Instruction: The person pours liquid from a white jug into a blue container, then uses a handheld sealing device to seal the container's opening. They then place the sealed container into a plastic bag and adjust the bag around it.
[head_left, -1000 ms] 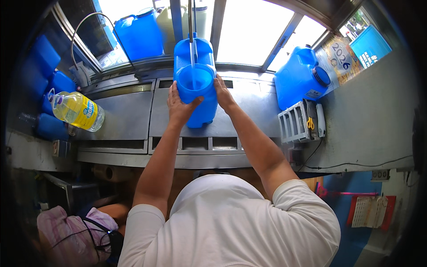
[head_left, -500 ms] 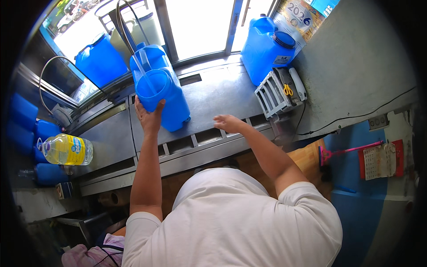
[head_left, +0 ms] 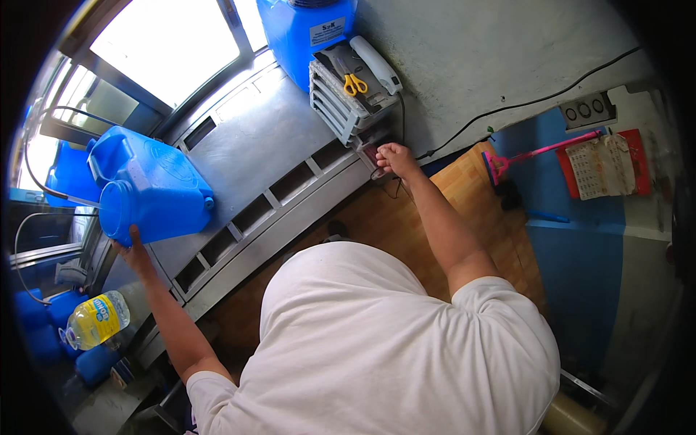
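A blue plastic water container (head_left: 163,192) with a wide round mouth stands on the steel counter (head_left: 239,152) at the left. A hose (head_left: 76,199) runs to its open mouth. My left hand (head_left: 133,254) grips the container beside the mouth, thumb on the near side, other fingers mostly hidden. My right hand (head_left: 396,159) is at the counter's right end, just below the grey rack (head_left: 341,119), with its fingers curled. What it holds, if anything, is too small to make out. A dark cord loop (head_left: 378,174) shows beside it.
Yellow scissors (head_left: 355,85) and a white handheld device (head_left: 375,64) lie on the rack. Another blue container (head_left: 290,43) stands behind it. A yellow-labelled clear bottle (head_left: 98,320) stands at the left. A black cable (head_left: 500,110) runs along the right wall, near a pink-handled squeegee (head_left: 536,152).
The view has turned to the right. My right hand has gone from above the counter front to below the rack, its fingers now curled. My left hand stays at the container's mouth.
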`<action>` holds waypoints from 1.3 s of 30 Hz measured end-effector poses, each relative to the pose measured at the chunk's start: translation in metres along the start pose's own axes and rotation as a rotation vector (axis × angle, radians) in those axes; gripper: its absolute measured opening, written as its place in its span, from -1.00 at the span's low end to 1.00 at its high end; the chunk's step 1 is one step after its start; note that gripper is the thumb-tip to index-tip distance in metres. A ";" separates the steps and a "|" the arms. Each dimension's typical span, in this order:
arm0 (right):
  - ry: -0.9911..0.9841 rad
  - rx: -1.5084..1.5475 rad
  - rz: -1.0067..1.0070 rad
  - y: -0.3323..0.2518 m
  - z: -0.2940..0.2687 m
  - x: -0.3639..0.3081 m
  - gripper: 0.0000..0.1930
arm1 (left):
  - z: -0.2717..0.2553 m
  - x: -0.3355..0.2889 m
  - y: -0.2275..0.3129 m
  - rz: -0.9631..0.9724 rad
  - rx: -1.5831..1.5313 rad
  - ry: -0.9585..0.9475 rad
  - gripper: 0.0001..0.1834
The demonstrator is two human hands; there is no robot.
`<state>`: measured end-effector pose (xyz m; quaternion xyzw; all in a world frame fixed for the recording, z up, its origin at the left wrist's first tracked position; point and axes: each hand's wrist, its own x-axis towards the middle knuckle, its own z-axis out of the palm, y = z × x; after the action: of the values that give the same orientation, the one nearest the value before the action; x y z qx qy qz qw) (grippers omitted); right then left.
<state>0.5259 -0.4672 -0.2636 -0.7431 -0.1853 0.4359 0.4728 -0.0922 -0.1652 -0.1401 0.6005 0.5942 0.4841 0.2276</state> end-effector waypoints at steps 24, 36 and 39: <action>0.103 -0.986 -0.300 0.007 -0.012 0.084 -0.73 | 0.032 -0.289 -0.078 -0.664 0.658 -0.486 0.07; 0.146 0.312 0.059 -0.006 -0.002 0.103 -0.76 | 0.041 -0.289 -0.076 -0.568 0.638 -0.626 -0.08; 0.219 0.458 0.141 -0.015 0.009 0.096 -0.80 | 0.066 -0.274 -0.068 -0.446 0.533 -0.731 -0.17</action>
<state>0.5738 -0.3892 -0.2978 -0.6705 0.0227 0.4153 0.6144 -0.0215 -0.3881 -0.3107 0.6265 0.6924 0.0131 0.3576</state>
